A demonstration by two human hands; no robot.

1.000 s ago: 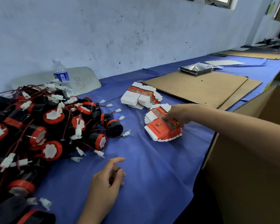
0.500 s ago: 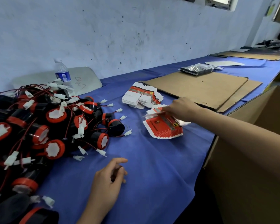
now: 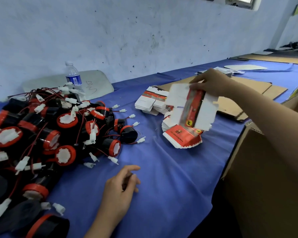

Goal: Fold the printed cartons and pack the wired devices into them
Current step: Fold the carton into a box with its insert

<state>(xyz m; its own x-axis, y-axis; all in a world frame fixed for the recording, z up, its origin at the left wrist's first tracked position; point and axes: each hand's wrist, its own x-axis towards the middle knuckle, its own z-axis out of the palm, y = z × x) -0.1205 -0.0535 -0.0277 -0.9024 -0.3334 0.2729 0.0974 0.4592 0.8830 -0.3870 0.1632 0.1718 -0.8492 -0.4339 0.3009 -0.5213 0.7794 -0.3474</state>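
Head view: my right hand (image 3: 212, 83) at two o'clock pinches one flat red-and-white printed carton (image 3: 193, 109) above the fanned carton stack (image 3: 181, 138). My left hand (image 3: 120, 188) at six rests loosely curled, holding nothing; black-and-red wired devices (image 3: 50, 131) heap at nine.

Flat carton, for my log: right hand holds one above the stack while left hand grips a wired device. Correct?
No: head view shows the left hand empty on the blue cloth. The right hand does hold the flat carton above the stack.
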